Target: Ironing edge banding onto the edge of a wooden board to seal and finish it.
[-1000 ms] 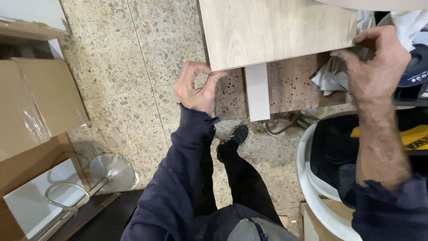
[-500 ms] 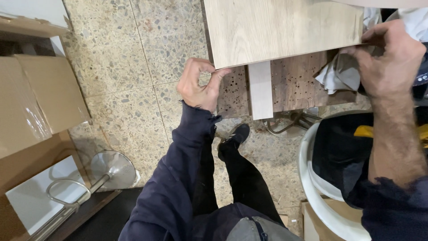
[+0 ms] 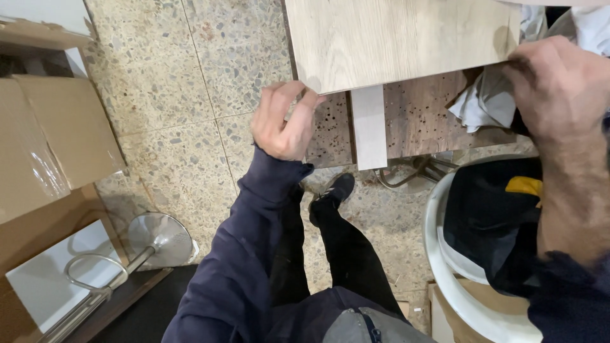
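We see the light wooden panel (image 3: 400, 38) lying flat above a darker speckled board (image 3: 419, 117), spanning between our two hands. Our left hand (image 3: 283, 121) curls its fingers (image 3: 298, 101) around the panel's near left corner, grasping it, wrist bent upward from the dark sleeve. Our right hand (image 3: 559, 82) clamps the panel's right corner, knuckles up, forearm reaching in from below, beside a white cloth (image 3: 486, 105).
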